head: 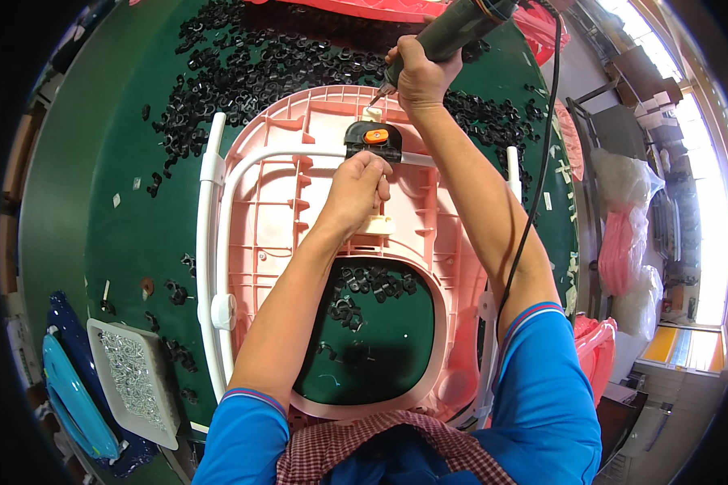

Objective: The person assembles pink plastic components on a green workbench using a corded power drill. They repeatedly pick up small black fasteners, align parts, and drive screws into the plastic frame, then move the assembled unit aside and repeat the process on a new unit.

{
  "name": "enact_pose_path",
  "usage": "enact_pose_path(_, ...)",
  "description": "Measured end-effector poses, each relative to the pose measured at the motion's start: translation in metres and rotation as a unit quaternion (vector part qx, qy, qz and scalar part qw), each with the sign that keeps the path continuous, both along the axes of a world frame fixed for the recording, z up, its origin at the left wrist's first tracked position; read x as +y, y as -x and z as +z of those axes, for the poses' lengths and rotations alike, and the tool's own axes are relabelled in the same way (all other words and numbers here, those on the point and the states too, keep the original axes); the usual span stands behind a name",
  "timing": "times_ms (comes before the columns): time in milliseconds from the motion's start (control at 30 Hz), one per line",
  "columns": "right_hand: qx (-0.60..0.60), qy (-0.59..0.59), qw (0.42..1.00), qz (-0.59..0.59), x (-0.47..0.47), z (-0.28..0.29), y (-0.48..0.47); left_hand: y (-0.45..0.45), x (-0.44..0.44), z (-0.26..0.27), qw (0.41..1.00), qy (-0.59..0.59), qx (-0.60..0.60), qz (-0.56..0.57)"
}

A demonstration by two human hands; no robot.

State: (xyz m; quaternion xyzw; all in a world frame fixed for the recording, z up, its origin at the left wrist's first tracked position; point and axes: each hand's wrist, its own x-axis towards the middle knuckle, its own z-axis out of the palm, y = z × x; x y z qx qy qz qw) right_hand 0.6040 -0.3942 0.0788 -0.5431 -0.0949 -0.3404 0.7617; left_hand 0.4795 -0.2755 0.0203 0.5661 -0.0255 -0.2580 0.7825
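In my right hand point(426, 73) is a dark corded power screwdriver point(455, 33), tilted, its bit pointing down at a cream plastic piece point(372, 113) near the top of a pink ribbed plastic frame point(267, 212). My left hand point(364, 182) is at the lower edge of a black plastic bracket point(355, 134) with an orange knob point(375, 136); its fingers are curled, and whether they hold anything is hidden. White metal tubing point(242, 167) runs into the bracket and down the frame's sides. A second cream piece point(377, 225) lies just below my left hand.
Many black plastic clips point(267, 66) are heaped beyond the frame on the green table point(127, 224); several lie inside its opening. A tub of metal screws point(173, 418) stands at the lower left beside a turquoise plastic part point(76, 394). The tool's black cable point(549, 121) hangs past my right arm.
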Motion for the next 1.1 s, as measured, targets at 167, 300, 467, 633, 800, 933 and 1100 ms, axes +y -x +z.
enact_pose_path(167, -0.002, 0.072, 0.997, 0.004, 0.011, 0.001, 0.001, 0.0, -0.001, -0.002, 1.0, 0.008, -0.015, -0.003)
enact_pose_path(300, -0.013, 0.145, 0.989, 0.028, 0.011, -0.001, 0.0, 0.0, -0.004, -0.005, 0.999, -0.033, -0.037, 0.007)
enact_pose_path(467, -0.054, 0.253, 0.965, -0.038, 0.01, -0.008, -0.005, 0.002, -0.006, 0.002, 0.994, -0.087, -0.07, 0.013)
enact_pose_path(633, -0.061, 0.231, 0.969, -0.053, 0.015, -0.01, 0.002, 0.0, -0.005, 0.002, 0.998, -0.043, -0.038, 0.032)
enact_pose_path(800, 0.022, 0.129, 0.989, 0.064, 0.0, -0.007, 0.01, -0.004, -0.007, 0.012, 0.992, 0.044, -0.006, 0.114)
enact_pose_path(933, -0.019, 0.153, 0.986, 0.063, 0.005, 0.013, 0.039, -0.019, 0.005, 0.018, 0.967, 0.157, 0.087, 0.181)
enact_pose_path(1100, -0.067, 0.027, 0.978, 0.195, 0.009, 0.059, 0.092, -0.013, 0.01, 0.033, 0.955, 0.237, 0.124, 0.128)
